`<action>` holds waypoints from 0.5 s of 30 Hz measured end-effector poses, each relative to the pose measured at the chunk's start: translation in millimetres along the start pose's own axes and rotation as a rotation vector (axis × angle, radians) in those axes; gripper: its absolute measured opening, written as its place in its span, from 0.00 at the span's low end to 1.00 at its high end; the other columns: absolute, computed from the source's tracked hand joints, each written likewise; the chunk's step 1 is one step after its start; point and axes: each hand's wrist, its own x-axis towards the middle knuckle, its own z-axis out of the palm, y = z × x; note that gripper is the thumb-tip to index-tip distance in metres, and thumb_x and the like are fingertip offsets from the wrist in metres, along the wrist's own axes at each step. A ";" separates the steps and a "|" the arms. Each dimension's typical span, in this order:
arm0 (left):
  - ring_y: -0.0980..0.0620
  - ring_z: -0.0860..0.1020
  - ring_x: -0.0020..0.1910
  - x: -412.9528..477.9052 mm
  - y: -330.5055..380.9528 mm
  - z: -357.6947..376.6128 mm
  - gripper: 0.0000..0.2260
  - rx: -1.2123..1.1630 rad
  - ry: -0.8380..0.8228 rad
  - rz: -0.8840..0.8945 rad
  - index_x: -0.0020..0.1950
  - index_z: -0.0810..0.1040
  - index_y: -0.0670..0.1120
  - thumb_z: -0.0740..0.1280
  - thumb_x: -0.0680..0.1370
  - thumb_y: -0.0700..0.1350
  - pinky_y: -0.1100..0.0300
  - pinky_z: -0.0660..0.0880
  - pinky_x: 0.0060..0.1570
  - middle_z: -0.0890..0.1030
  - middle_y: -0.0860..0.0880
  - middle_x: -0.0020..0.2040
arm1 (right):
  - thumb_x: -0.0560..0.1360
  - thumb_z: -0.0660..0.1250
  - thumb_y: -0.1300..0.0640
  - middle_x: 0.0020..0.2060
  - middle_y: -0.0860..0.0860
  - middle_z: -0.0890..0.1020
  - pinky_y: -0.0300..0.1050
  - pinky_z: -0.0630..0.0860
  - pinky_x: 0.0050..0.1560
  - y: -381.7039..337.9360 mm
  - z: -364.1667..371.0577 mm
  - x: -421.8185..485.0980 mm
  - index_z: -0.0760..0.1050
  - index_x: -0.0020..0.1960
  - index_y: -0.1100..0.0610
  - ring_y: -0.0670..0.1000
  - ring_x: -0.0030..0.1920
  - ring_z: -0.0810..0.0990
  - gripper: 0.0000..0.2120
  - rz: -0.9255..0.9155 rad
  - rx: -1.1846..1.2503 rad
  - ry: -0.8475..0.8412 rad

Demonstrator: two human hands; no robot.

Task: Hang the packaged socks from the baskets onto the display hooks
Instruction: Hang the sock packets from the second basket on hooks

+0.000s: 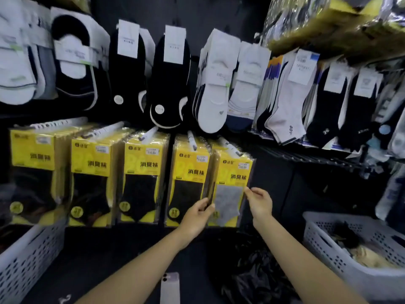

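Left hand (197,212) pinching grey-sock pack (232,194) at left edge, right hand (259,202) pinching right edge; could slip off hook (230,147) tip if tugged outward unevenly.

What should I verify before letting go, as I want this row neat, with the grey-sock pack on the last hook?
1. Yellow plastic pack of grey socks on white hook: ok, hook tip shows in front.
2. Left hand pinches its left edge: ok.
3. Right hand pinches its right edge: ok.
4. Hangs level with the neighbouring yellow pack of black socks: cannot tell, blurred.
5. White perforated plastic basket holds more stock: ok.
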 end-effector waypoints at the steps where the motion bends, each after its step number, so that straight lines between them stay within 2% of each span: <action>1: 0.51 0.68 0.69 -5.8 -11.8 -4.4 0.23 0.027 -0.007 -0.011 0.74 0.63 0.46 0.60 0.81 0.51 0.65 0.64 0.58 0.68 0.48 0.72 | 0.75 0.70 0.57 0.56 0.57 0.79 0.45 0.74 0.57 8.8 -4.2 -7.1 0.73 0.61 0.62 0.53 0.54 0.77 0.17 0.026 -0.016 -0.015; 4: 0.52 0.72 0.65 -35.5 -56.3 -19.5 0.21 0.118 -0.022 -0.075 0.72 0.68 0.46 0.60 0.80 0.52 0.66 0.68 0.55 0.73 0.49 0.67 | 0.76 0.69 0.58 0.54 0.56 0.78 0.50 0.74 0.62 43.0 -17.5 -42.7 0.72 0.61 0.62 0.55 0.56 0.78 0.16 0.095 -0.103 -0.164; 7: 0.52 0.73 0.63 -78.2 -115.3 -32.6 0.20 0.164 -0.080 -0.176 0.70 0.70 0.46 0.61 0.80 0.52 0.66 0.70 0.52 0.75 0.50 0.63 | 0.76 0.68 0.60 0.46 0.52 0.79 0.45 0.75 0.53 90.9 -29.2 -91.6 0.73 0.60 0.62 0.53 0.51 0.79 0.14 0.213 -0.238 -0.446; 9: 0.52 0.73 0.61 -111.0 -158.0 -36.5 0.18 0.182 -0.138 -0.247 0.68 0.71 0.47 0.62 0.80 0.52 0.69 0.69 0.51 0.75 0.51 0.60 | 0.76 0.68 0.57 0.48 0.51 0.79 0.40 0.76 0.47 129.4 -35.6 -125.9 0.74 0.59 0.60 0.51 0.50 0.79 0.13 0.340 -0.373 -0.612; 11: 0.52 0.75 0.58 -145.2 -199.0 -34.8 0.15 0.147 -0.145 -0.326 0.65 0.72 0.44 0.63 0.80 0.47 0.76 0.69 0.45 0.77 0.50 0.55 | 0.77 0.68 0.57 0.48 0.54 0.79 0.41 0.76 0.45 174.1 -43.5 -155.9 0.75 0.59 0.63 0.49 0.47 0.79 0.14 0.426 -0.555 -0.708; 13: 0.52 0.76 0.55 -176.4 -238.6 -31.1 0.12 0.127 -0.131 -0.403 0.62 0.74 0.41 0.64 0.79 0.42 0.78 0.69 0.44 0.78 0.47 0.53 | 0.77 0.67 0.56 0.51 0.64 0.79 0.48 0.74 0.50 217.9 -52.4 -181.5 0.75 0.59 0.69 0.54 0.51 0.80 0.17 0.480 -0.747 -0.760; 15: 0.50 0.77 0.56 -203.5 -275.0 -24.9 0.11 0.140 -0.134 -0.480 0.60 0.76 0.41 0.64 0.79 0.42 0.71 0.70 0.48 0.79 0.46 0.54 | 0.77 0.67 0.57 0.47 0.68 0.78 0.46 0.70 0.45 253.0 -61.5 -200.1 0.76 0.51 0.72 0.54 0.50 0.80 0.16 0.544 -0.821 -0.755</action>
